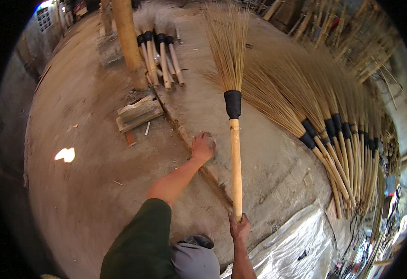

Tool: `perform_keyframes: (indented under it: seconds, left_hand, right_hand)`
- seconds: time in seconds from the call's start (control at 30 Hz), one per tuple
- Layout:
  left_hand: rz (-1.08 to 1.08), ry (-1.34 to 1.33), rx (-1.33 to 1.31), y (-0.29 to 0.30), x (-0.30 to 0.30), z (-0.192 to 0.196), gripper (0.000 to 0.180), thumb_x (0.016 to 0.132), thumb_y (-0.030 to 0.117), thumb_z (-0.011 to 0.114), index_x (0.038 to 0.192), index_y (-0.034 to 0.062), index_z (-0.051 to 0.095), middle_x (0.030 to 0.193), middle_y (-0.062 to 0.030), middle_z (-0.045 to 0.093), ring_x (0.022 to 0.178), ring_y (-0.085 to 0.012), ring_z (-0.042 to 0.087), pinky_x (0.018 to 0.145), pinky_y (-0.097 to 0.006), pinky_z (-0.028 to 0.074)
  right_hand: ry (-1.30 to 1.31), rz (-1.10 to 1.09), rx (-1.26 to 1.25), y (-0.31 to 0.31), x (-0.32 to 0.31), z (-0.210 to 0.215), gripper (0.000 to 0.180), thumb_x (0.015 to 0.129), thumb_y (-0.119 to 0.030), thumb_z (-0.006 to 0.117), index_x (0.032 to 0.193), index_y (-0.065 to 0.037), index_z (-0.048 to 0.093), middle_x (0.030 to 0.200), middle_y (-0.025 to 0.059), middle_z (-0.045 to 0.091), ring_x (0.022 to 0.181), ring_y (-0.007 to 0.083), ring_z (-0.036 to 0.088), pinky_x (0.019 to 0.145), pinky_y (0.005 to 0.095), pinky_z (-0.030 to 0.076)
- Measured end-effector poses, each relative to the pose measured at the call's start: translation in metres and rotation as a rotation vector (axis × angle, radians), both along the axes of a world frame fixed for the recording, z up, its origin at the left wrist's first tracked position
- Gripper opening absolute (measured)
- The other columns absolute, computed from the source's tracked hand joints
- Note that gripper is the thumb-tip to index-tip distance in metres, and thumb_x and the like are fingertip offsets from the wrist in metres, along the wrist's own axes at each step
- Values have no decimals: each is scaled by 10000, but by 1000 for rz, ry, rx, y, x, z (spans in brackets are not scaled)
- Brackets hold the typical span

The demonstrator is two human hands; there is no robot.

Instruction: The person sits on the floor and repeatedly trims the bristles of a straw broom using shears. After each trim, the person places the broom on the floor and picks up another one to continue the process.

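Observation:
A broom [234, 107] with long tan bristles, a black-wrapped collar and a pale wooden handle stands nearly upright before me, bristles upward. My right hand [239, 227] is closed round the lower end of its handle. To the left of the handle, my left hand [204, 147] hovers apart from it over the floor. Its fingers are loosely bent, and nothing shows in them; the palm side is hidden.
Many similar brooms [343, 139] lie fanned out at the right. Another bundle of brooms [161, 56] lies far left of centre, beside a wooden post [128, 42]. A small wooden block [140, 113] and a silvery sheet [296, 239] rest on the floor.

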State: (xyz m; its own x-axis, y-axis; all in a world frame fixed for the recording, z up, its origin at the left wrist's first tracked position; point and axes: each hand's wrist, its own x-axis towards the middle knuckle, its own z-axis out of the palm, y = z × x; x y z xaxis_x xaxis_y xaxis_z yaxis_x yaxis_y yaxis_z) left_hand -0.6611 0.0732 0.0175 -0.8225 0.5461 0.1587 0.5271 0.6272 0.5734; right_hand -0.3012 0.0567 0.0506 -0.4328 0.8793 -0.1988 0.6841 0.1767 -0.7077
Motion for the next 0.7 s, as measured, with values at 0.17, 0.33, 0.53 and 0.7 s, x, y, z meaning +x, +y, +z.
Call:
perform_keyframes:
  seconds: [0.17, 0.33, 0.53, 0.7]
  left_hand:
    - [55, -15, -96, 36, 8, -33, 531, 1022, 393, 499, 1436, 60, 502, 1530, -134, 443, 1561, -288, 219, 1239, -668, -35]
    - [45, 91, -362, 42, 8, -43, 582, 943, 336, 574, 1458, 83, 479, 1542, -77, 406, 1564, -276, 209, 1208, -719, -74]
    - [68, 98, -183, 41, 3, -48, 565, 914, 284, 604, 1442, 121, 485, 1513, -40, 418, 1564, -250, 217, 1207, -723, -62]
    - [107, 3, -56, 44, 4, -33, 429, 953, 292, 599, 1337, 105, 561, 1447, -43, 490, 1538, -267, 277, 1211, -722, -27]
  right_hand:
    - [19, 114, 5, 44, -62, -6, 435, 841, -393, 819, 851, 4, 642, 716, 218, 650, 655, 372, 658, 642, 447, 516]
    - [87, 184, -204, 72, -149, -4, 449, 869, -395, 801, 853, 23, 640, 718, 196, 638, 628, 289, 590, 642, 424, 502]
    - [184, 303, -128, 107, -283, 13, 464, 913, -403, 755, 894, 51, 662, 736, 208, 650, 655, 286, 608, 651, 415, 497]
    - [221, 358, -106, 154, -366, 33, 508, 928, -443, 722, 955, 64, 689, 781, 235, 675, 701, 336, 664, 673, 443, 504]
